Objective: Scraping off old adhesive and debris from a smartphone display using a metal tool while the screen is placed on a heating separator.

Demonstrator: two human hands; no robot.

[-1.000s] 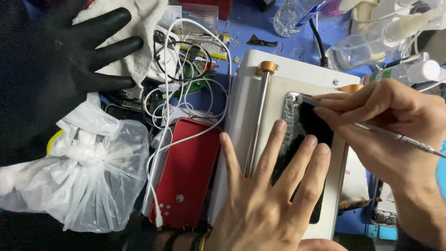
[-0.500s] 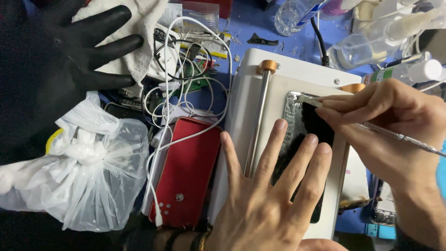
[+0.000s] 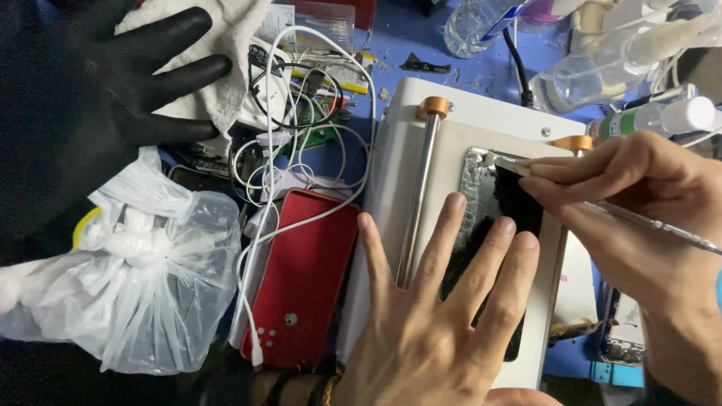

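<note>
On the white plate, flat left hand [image 3: 432, 331] pins glossy phone [image 3: 500, 225]; right grip [image 3: 639, 203] pinches steel tool [image 3: 602, 207].

Bare hands in view: two, a left hand [image 3: 432, 323] and a right hand [image 3: 639, 218]. Gloved hands: one black glove [image 3: 98, 98] at upper left (another person's). Metal picks: one thin tool [image 3: 602, 207]. White machines: one [image 3: 459, 120], bearing two orange knobs [image 3: 434, 107] and one steel rod [image 3: 416, 203]. Dark phone screens on it: one [image 3: 508, 207]. Red cases: one [image 3: 304, 278]. Clear plastic bags: one [image 3: 143, 278]. Clear bottles along the top edge: at least two [image 3: 474, 22].
</note>
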